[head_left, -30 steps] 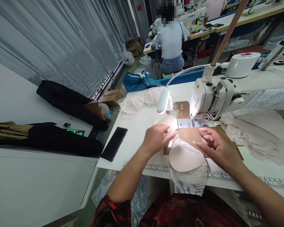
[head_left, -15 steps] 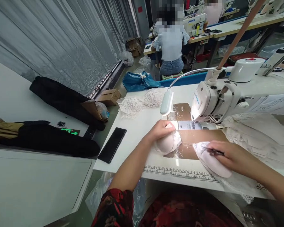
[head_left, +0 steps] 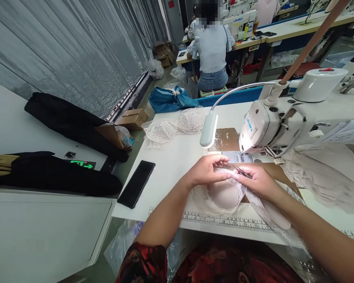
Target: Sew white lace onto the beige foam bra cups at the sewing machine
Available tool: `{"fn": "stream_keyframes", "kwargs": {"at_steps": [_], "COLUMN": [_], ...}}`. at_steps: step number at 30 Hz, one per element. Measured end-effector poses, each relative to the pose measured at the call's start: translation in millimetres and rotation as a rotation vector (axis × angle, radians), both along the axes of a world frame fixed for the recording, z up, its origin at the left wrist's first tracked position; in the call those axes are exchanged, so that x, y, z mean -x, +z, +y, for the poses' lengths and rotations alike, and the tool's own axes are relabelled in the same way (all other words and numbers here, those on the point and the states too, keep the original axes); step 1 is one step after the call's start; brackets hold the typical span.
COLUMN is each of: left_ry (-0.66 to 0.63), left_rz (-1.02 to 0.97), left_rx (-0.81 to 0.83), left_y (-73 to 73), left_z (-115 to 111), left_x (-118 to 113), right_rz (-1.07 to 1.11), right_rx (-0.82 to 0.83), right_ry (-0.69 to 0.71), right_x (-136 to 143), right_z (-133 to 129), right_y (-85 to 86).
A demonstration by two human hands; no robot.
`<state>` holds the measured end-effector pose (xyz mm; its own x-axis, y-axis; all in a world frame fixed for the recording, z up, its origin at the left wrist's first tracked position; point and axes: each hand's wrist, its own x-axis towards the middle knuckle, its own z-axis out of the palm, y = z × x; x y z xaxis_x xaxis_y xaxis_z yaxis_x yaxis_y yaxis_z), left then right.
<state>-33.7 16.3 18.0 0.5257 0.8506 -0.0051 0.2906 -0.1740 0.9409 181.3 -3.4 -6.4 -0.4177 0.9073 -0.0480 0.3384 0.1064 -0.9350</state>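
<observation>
A white lace-edged bra piece (head_left: 225, 194) lies below my hands at the table's front, in front of the sewing machine (head_left: 255, 125). My left hand (head_left: 208, 169) pinches the piece's upper edge between thumb and fingers. Close beside it on the right, my right hand (head_left: 258, 179) is closed around small dark metal snips (head_left: 242, 171), whose tips point at the left fingertips. More pale lace fabric (head_left: 271, 214) trails under my right wrist. The fingertips of both hands nearly meet, just below the needle area.
A black phone (head_left: 136, 184) rests on the table at the left. Lace cups (head_left: 165, 131) lie at the back left, beside the lamp (head_left: 209, 129). White fabric (head_left: 327, 177) is heaped on the right. A person (head_left: 211, 51) sits at another table ahead.
My hands have come together; the right moved left and up with the snips. The bra piece now lies lower with its cup facing up. The view has shifted slightly.
</observation>
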Motion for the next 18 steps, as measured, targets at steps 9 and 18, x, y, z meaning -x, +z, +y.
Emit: {"fn": "stream_keyframes", "kwargs": {"at_steps": [9, 18], "left_ry": [-0.057, -0.053], "left_rz": [-0.048, -0.144], "left_rx": [0.26, 0.39], "left_y": [-4.1, -2.9], "left_z": [1, -2], "left_x": [-9, -12], "right_rz": [0.03, -0.091], "right_rx": [0.02, 0.047], "right_ry": [-0.032, 0.041], "right_x": [-14, -32], "right_z": [-6, 0], "right_y": [7.9, 21.2]}}
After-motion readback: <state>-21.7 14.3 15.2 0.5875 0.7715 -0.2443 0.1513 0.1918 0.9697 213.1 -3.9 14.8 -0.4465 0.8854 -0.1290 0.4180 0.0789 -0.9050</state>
